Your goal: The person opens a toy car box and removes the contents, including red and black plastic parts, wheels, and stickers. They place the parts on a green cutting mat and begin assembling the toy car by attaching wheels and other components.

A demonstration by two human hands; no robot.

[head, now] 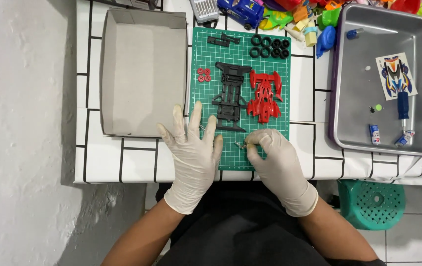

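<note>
A green cutting mat (280, 98) lies on the table and carries toy-car parts: a black chassis (230, 96), a red body shell (265, 96), several black tyres (270, 47) and small red wheels (204, 75). My left hand (193, 150), in a pale glove, rests flat with spread fingers on the mat's near left corner, holding nothing. The gloved right hand (275, 157) pinches a small metal part (240, 145) between thumb and fingertips, just in front of the chassis.
An open cardboard box lid (144, 69) sits left of the mat. A metal tray (358, 88) at right holds a sticker sheet, a blue-handled screwdriver and small batteries. Colourful toys crowd the far edge. A green stool (373, 204) stands below the table.
</note>
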